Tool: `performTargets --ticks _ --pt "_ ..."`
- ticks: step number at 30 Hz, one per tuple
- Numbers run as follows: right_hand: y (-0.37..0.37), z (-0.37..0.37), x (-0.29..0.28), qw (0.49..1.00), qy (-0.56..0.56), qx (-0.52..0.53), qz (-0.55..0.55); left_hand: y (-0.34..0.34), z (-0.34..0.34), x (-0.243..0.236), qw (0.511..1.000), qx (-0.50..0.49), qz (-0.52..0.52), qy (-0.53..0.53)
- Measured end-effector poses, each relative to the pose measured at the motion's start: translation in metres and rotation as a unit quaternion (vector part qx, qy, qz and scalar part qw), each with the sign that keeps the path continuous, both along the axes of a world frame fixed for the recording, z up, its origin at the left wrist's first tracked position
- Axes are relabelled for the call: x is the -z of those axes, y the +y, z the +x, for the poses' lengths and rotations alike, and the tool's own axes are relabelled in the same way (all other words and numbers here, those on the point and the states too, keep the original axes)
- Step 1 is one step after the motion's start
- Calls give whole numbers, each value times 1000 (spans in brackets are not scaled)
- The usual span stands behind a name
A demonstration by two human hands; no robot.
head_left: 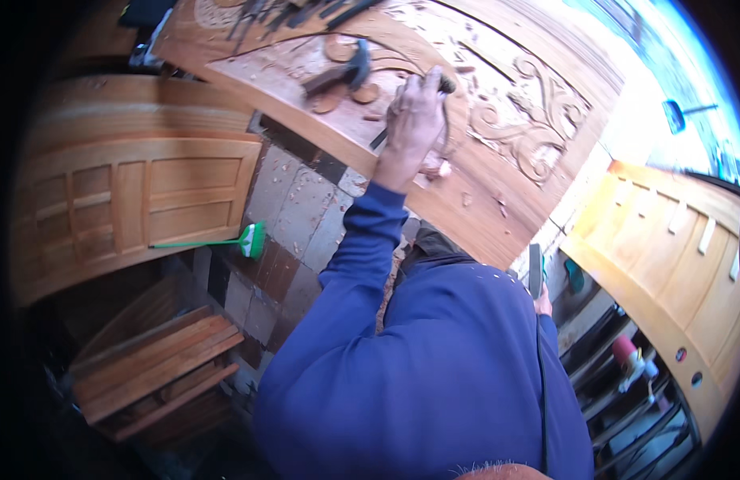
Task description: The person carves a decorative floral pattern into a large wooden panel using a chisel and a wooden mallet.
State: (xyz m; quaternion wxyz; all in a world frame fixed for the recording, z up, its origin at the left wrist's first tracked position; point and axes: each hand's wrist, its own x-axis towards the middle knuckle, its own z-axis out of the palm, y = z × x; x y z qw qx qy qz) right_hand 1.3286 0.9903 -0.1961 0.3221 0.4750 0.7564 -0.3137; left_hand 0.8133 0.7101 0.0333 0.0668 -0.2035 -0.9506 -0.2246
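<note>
My left hand [414, 112] is closed around a carving chisel. The dark butt of the chisel [447, 84] sticks out past my fingers, and a thin dark piece shows below the hand. This hand is over a carved wooden door panel [498, 204], beside its scrollwork. To its left a hammer [360, 66] with a dark head lies on the panel. Low at my right side, my right hand [543, 304] is closed on a long, flat, dark grey object [535, 268]. My body hides part of that hand, and I cannot make out the object's kind.
Several chisels [294, 12] lie at the panel's far edge, among wood chips. Panelled doors [134, 192] stand left, with a green broom [254, 240] before them. Wooden boards [158, 364] are stacked lower left. Another door [666, 248] and a red-and-grey tool [630, 356] are right.
</note>
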Motion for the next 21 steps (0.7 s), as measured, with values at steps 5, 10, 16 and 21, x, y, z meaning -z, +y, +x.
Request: performTargets --ticks 5,10,16,21 --pt "0 22 20 999 -35 1 -13 -18 -47 15 995 -68 -3 71" --pt "17 66 78 989 36 128 -71 4 -87 27 991 -48 16 122" --pt "-10 16 10 999 4 48 -6 -15 -68 20 992 -52 22 115" --pt "-22 -1 2 999 -18 32 9 -27 -71 -10 985 -11 75 155"
